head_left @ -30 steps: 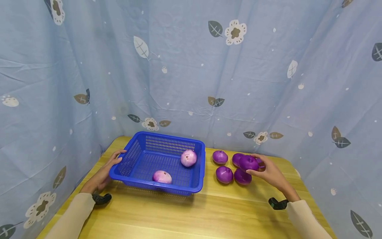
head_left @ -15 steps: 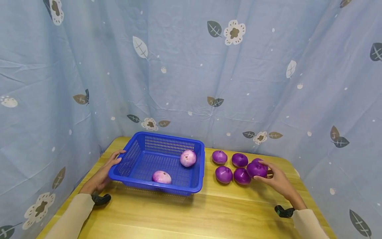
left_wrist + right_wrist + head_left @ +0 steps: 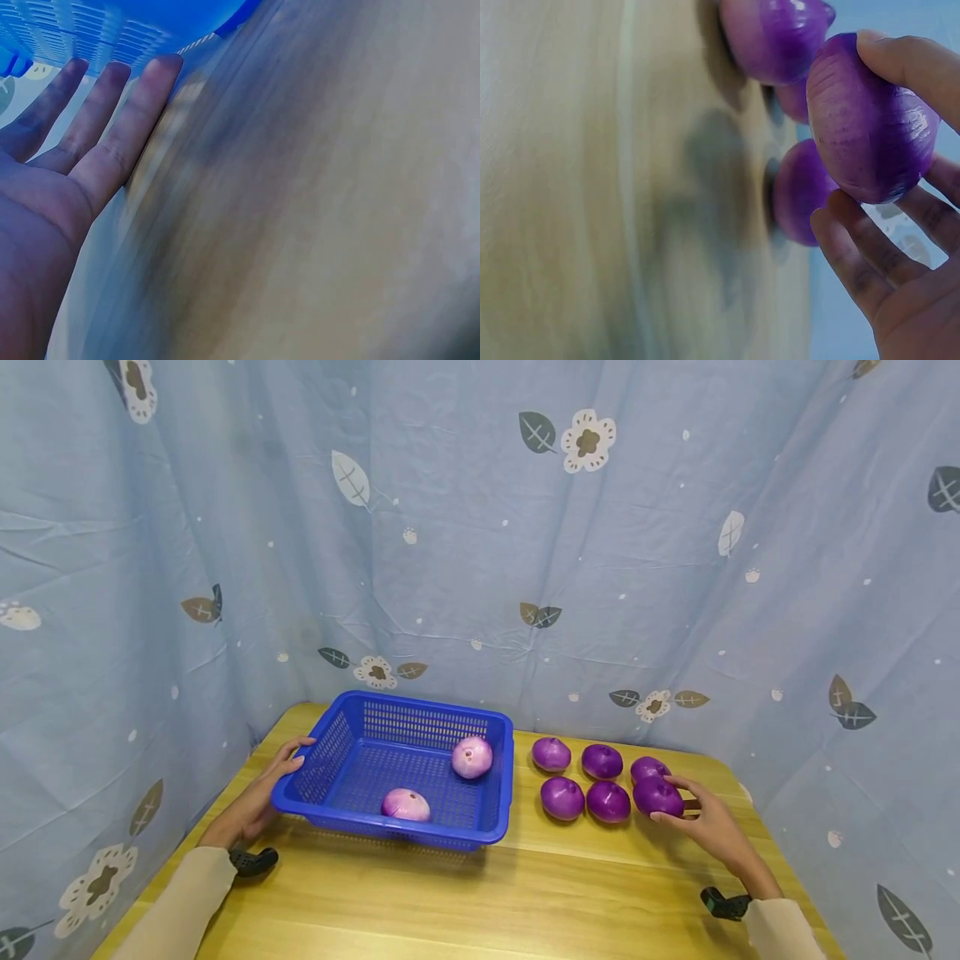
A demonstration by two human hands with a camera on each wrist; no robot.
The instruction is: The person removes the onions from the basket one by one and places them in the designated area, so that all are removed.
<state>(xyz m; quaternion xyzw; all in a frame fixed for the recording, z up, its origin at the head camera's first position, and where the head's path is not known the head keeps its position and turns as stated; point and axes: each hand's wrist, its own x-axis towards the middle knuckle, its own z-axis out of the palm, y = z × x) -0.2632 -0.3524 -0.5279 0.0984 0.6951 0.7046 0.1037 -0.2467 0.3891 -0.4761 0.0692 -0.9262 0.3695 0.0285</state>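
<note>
A blue plastic basket (image 3: 427,828) stands on the left, with two peeled, pale pink onions inside: one (image 3: 472,757) near its right wall, one (image 3: 406,805) near the front. My left hand (image 3: 258,793) touches the basket's left side; in the left wrist view its fingers (image 3: 112,142) are straight, tips against the slotted wall. My right hand (image 3: 708,827) holds a purple onion (image 3: 870,124) between thumb and fingertips, slightly above the table. Behind it sits another purple onion (image 3: 649,768), partly hidden. Beside them are more purple onions, including this front one (image 3: 608,802).
The purple onions, such as the back left one (image 3: 551,754), stand close together in two rows right of the basket. A wooden table (image 3: 450,910) bears everything. A blue patterned curtain (image 3: 450,568) hangs behind and at both sides.
My right hand has moved the held purple onion rightward and toward me, away from above the middle onions to the right end of the front row. The left hand and basket stay put.
</note>
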